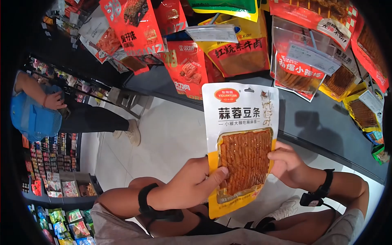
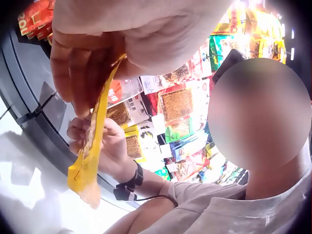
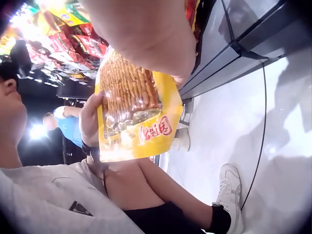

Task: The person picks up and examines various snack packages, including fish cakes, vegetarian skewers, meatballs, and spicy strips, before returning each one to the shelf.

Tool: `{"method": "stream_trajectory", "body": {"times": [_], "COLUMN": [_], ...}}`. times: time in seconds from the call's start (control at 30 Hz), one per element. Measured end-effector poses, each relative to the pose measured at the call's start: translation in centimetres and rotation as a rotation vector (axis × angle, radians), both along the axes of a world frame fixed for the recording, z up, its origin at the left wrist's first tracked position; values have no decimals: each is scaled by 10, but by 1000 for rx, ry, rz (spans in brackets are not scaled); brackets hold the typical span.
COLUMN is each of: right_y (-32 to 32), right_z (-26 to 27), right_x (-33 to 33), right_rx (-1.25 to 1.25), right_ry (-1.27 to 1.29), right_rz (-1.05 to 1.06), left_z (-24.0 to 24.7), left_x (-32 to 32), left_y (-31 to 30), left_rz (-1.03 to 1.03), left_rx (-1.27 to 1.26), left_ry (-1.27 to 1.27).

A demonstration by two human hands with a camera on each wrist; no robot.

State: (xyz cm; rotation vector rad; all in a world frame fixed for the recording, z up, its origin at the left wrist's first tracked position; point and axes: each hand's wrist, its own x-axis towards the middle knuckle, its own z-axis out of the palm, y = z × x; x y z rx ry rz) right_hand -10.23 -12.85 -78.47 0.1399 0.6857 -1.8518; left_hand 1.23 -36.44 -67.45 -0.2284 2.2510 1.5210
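Note:
A white and yellow snack packet (image 1: 247, 163) stands upright in front of me in the head view, its clear window showing brown bean strips. My left hand (image 1: 190, 183) grips its left edge, with the thumb across the window. On the opposite edge, my right hand (image 1: 289, 165) pinches it between thumb and fingers. The left wrist view shows the yellow packet (image 2: 100, 129) nearly edge-on between both hands. From the right wrist, the packet's front (image 3: 129, 92) faces the camera, its lower end yellow with red lettering.
Red and yellow snack packets (image 1: 185, 67) hang on a rack beyond my hands, with clear price-tag holders (image 1: 214, 33) sticking out. A dark shelf base (image 1: 163, 87) runs below them. Another person in blue (image 1: 34, 114) stands at the left, near stocked shelves (image 1: 53, 155).

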Motion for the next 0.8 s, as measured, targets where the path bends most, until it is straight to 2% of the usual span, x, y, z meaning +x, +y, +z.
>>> {"method": "stream_trajectory", "body": {"times": [0.13,0.2,0.27,0.4,0.53,0.6,0.8], "right_y": [8,10,10,11,10,7,5], "right_z": [-4,0,9,15,23,27,27], "right_x": [5,4,-5,-9,-10,-9,-13], "right_rx": [14,39,31,79,76,43,14], "right_ry": [131,153,323,447,446,419,474], "right_rz": [16,9,74,88,63,41,92], "left_z": [-6,-3,0,2,5,4,7], "left_x": [2,4,1,-1,-4,-5,-5], "left_y": [-6,-4,-2,-3,-4,5,6], "left_rz": [96,79,236,251,278,289,271], "left_rx": [54,12,105,126,265,331,356], "left_ry": [3,-33,-33,-16,-110,-11,-34]}}
